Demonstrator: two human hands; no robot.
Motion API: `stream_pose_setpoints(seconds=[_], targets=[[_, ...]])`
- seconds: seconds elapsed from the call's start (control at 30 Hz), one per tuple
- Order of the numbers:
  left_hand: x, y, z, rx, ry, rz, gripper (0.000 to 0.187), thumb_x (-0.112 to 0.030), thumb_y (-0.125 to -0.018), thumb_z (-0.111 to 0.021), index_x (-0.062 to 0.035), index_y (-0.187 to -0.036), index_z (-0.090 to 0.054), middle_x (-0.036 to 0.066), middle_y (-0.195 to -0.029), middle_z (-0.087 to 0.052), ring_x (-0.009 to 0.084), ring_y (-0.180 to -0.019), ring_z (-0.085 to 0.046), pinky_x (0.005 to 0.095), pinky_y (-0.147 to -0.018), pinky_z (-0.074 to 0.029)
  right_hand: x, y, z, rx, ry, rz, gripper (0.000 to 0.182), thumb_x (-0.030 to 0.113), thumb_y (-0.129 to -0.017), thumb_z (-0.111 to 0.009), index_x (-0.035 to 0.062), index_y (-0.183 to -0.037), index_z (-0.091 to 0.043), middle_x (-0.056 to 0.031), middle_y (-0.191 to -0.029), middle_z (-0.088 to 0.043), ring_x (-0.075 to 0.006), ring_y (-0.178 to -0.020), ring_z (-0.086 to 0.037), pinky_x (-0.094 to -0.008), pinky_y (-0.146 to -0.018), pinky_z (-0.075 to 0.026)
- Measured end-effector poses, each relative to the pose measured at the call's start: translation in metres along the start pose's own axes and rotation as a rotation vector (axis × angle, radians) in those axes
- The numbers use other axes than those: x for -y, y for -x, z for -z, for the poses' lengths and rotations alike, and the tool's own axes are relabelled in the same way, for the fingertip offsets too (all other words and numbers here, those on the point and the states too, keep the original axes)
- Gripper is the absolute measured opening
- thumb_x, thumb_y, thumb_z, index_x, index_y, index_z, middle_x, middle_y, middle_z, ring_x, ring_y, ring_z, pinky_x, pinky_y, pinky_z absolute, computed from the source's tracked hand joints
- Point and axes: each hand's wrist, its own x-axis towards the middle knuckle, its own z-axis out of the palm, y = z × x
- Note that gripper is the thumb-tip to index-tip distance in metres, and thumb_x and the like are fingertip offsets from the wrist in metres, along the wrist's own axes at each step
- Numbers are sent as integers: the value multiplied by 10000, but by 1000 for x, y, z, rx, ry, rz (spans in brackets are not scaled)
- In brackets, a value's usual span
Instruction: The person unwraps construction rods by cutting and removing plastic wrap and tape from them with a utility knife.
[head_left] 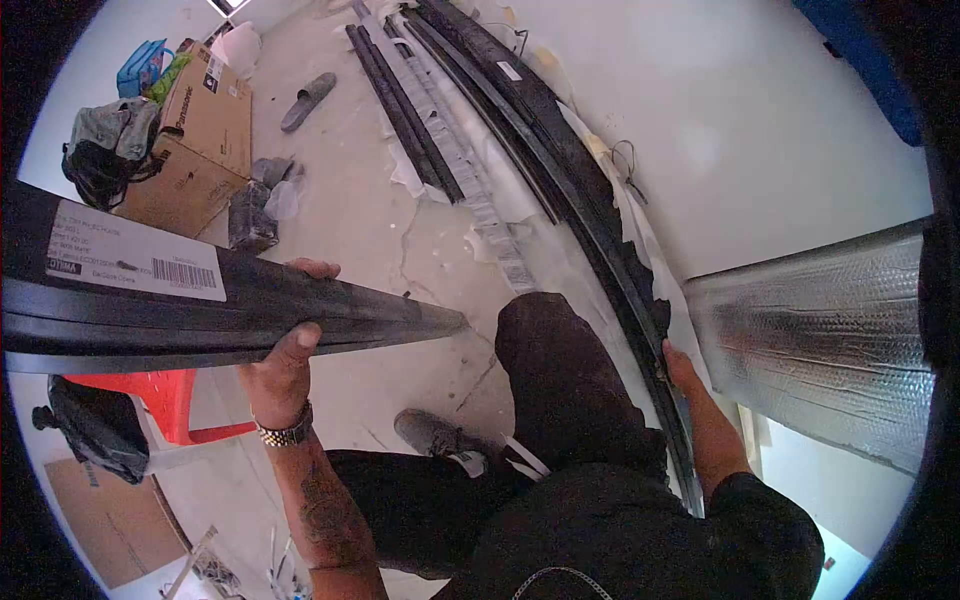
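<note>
My left hand [285, 365] is closed around a long black profile [350, 318], thumb along its near edge and fingertips over the far edge. A white label with a barcode [185, 274] is stuck to the wide end of this profile. At the right, my right hand [685, 372] grips the edge of a long black strip [625, 310]; its fingers are partly hidden. That strip lies in a bundle of long black pieces along the wall, with torn white wrapping [655, 290] beside it.
Two thinner black bars [405, 115] lie on the floor ahead. A cardboard box [205, 150] with a grey bag [110, 140] stands at the left, near a grey slipper [308, 102]. Silver foil sheeting [815, 340] is at the right. A red plastic item [172, 402] sits below the held profile.
</note>
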Motion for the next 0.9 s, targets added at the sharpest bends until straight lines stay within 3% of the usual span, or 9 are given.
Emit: stream_pose_setpoints(seconds=[0.03, 0.13, 0.27, 0.47, 0.53, 0.57, 0.63, 0.73, 0.9], targets=[[0, 0, 0, 0, -4, 4, 628, -272, -685, -844, 43, -1143, -552, 191, -1090, -629, 321, -1040, -624, 452, -908, -506, -29, -4, -9, -42, 17, 80, 769, 708, -914, -394, -1, -764, -651, -111, -665, -627, -220, -608, -609, -354, -630, -483], [0, -1, -1, 0, -2, 8, 632, -270, -682, -845, 42, -1145, -548, 191, -1091, -627, 324, -1037, -623, 457, -911, -506, -45, -8, -12, 109, -83, -24, 771, 699, -928, -370, 2, -762, -654, -115, -667, -629, -229, -634, -617, -361, -655, -484], [0, 0, -3, 1, 18, -6, 634, -249, -685, -838, 37, -1162, -533, 193, -1097, -622, 327, -1040, -621, 462, -914, -508, 36, 4, 15, 161, 97, 12, 791, 708, -927, -343, 0, -763, -656, -128, -670, -637, -241, -654, -632, -372, -674, -490], [2, -1, -2, 29, 34, 5, 623, -239, -689, -830, 30, -1165, -531, 196, -1098, -624, 328, -1039, -621, 460, -913, -507, 182, 26, 55, 169, 7, -315, 831, 689, -944, -293, -24, -745, -670, -188, -697, -661, -311, -717, -667, -425, -747, -496], [0, 0, -4, 30, 22, 10, 619, -237, -692, -828, 30, -1165, -531, 197, -1097, -625, 325, -1039, -621, 453, -909, -509, 132, 15, 42, 187, 75, -308, 837, 680, -949, -286, -33, -750, -675, -207, -709, -665, -338, -742, -670, -443, -785, -491], [-2, 1, -3, 28, 9, 14, 616, -236, -695, -826, 31, -1165, -531, 199, -1097, -627, 322, -1040, -621, 447, -905, -511, 85, 10, 28, 162, 134, -158, 840, 687, -944, -291, -35, -757, -677, -205, -702, -663, -338, -730, -668, -443, -776, -494], [-2, 1, -1, 38, -6, 14, 609, -227, -699, -822, 32, -1166, -531, 200, -1099, -628, 319, -1042, -621, 442, -901, -513, 74, 12, 22, 132, 190, 0, 843, 694, -939, -295, -36, -763, -679, -203, -695, -661, -338, -717, -667, -442, -767, -498], [-5, 1, 0, 56, -24, 22, 595, -209, -706, -812, 34, -1168, -529, 202, -1098, -631, 314, -1044, -623, 433, -896, -517, 73, 15, 21, -132, 299, 383, 833, 693, -940, -299, -25, -756, -678, -180, -671, -656, -294, -652, -664, -406, -677, -510], [-7, 1, -3, 73, 8, -4, 562, -179, -717, -797, 37, -1164, -532, 199, -1090, -636, 317, -1047, -624, 430, -896, -517, 37, 2, 11, 114, 74, -55, 810, 696, -934, -325, -7, -753, -684, -147, -664, -649, -264, -645, -647, -388, -675, -499]])
